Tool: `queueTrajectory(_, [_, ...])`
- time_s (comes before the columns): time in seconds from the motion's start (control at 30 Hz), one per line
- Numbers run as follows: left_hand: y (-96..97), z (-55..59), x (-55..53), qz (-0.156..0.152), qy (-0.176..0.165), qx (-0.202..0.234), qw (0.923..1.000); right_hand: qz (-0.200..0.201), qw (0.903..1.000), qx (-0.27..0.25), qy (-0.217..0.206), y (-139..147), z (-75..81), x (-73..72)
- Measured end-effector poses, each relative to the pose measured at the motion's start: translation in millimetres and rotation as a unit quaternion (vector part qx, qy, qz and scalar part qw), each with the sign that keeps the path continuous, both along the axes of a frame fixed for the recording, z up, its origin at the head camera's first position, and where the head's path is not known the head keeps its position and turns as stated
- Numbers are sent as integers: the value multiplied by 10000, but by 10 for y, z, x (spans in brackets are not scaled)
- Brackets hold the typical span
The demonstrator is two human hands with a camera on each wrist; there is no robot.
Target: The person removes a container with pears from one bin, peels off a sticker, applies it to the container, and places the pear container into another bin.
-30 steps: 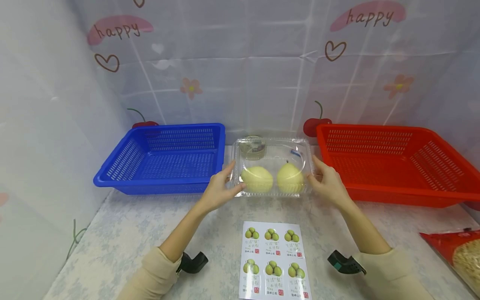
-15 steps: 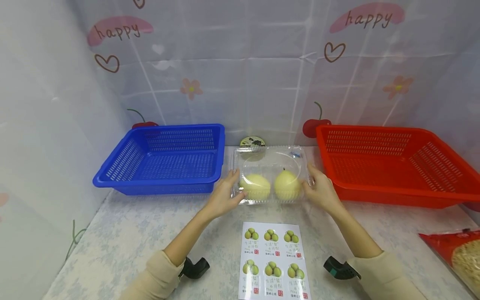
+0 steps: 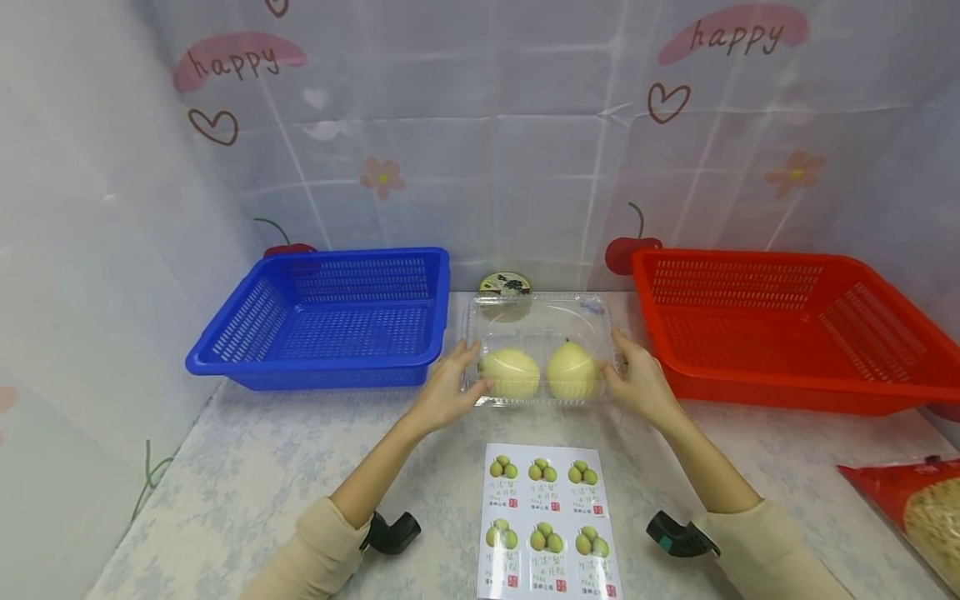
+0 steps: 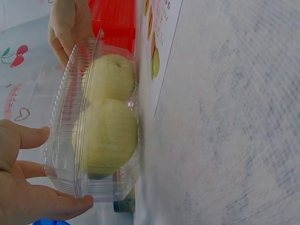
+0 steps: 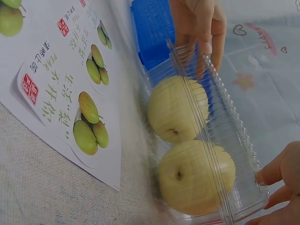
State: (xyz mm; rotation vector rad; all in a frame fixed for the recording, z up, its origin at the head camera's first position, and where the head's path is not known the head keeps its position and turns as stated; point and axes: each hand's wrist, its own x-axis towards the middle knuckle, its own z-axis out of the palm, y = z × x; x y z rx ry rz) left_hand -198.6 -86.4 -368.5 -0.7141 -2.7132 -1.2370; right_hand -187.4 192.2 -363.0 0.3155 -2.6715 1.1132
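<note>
A clear plastic clamshell box (image 3: 536, 312) with two pale yellow-green pears (image 3: 510, 372) inside sits mid-table, its lid down. My left hand (image 3: 450, 390) holds its left end, thumb toward the front corner. At the opposite end my right hand (image 3: 640, 379) holds it the same way. The left wrist view shows the fingertips (image 4: 83, 202) at the lid's rim, with the pears (image 4: 112, 136) behind the ribbed wall. In the right wrist view, the box's base is low against the tabletop. Nearer me lies a sheet of pear-printed labels (image 3: 549, 521).
To the left stands a blue plastic basket (image 3: 318, 364), to the right a red one (image 3: 795, 387). Behind the box is a round container with a printed top (image 3: 505, 284). A red-edged bag of pale contents (image 3: 933, 512) lies at the right edge.
Both hands have brought the clear box nearer and lower, uncovering the round container's top behind it. Over the last half second it has barely moved.
</note>
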Motion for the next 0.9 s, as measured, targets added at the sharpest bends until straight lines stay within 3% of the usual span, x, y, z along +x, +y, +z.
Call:
queueTrajectory(0.37, [7, -15, -5, 6, -296, -70, 9995, 74, 10000, -35, -40, 35, -65, -39])
queueTrajectory(0.6, [-22, 9, -11, -163, -467, -20, 9988, 116, 9999, -51, -28, 51, -85, -35])
queueTrajectory(0.9, [-46, 12, 42, -200, -308, 54, 9993, 331, 9994, 36, -53, 71, -83, 70])
